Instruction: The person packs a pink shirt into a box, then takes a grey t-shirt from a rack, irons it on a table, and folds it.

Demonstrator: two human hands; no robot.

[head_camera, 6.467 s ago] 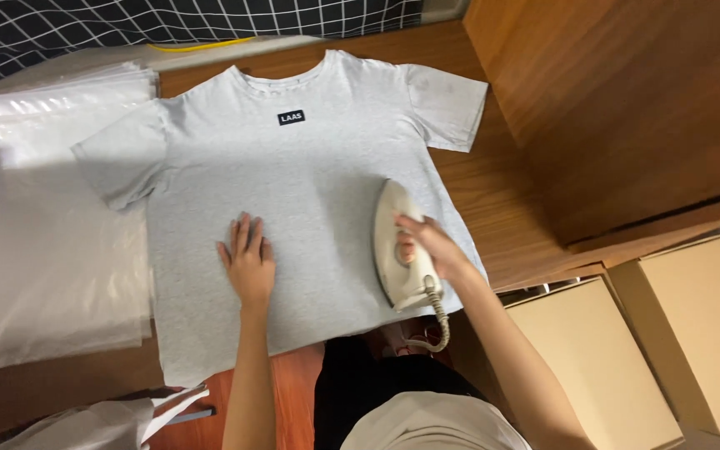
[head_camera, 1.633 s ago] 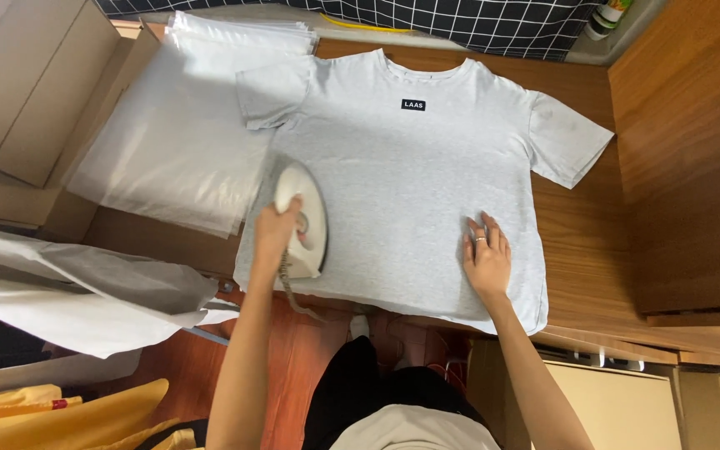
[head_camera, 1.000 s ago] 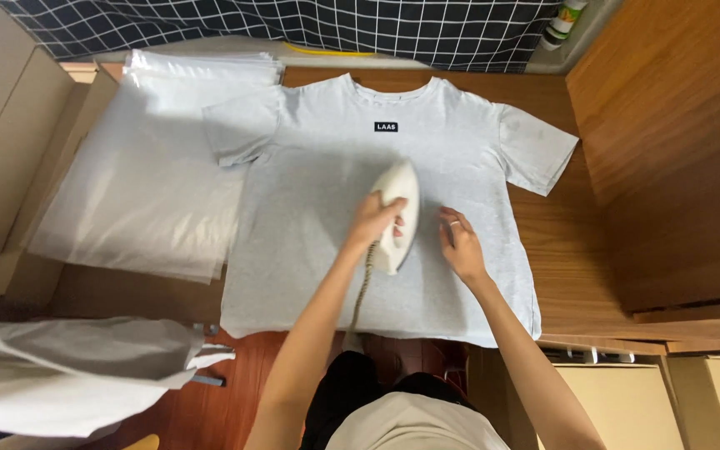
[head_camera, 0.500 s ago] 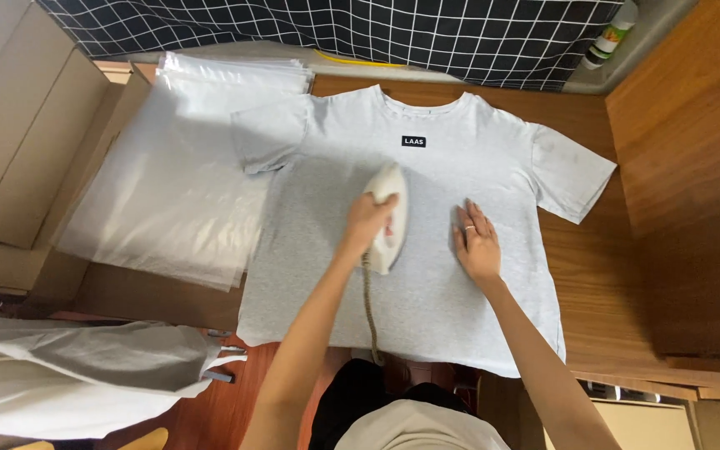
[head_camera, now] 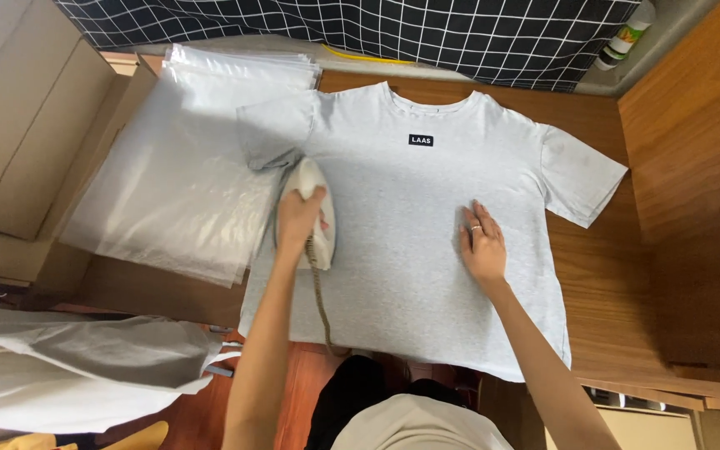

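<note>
Iron [head_camera: 313, 210] beside plastic bags [head_camera: 178, 179] (stacked)

Left hand [head_camera: 300, 218] fist closed, right hand [head_camera: 482, 248] flat, fingers spread

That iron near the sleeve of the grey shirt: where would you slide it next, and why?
Probably up onto the left sleeve. The left hand grips the iron at the T-shirt's left edge, nose pointing at that sleeve, whose lower hem looks folded under. The right hand lies flat on the cloth and pins it, so a short push should not drag the shirt.
</note>
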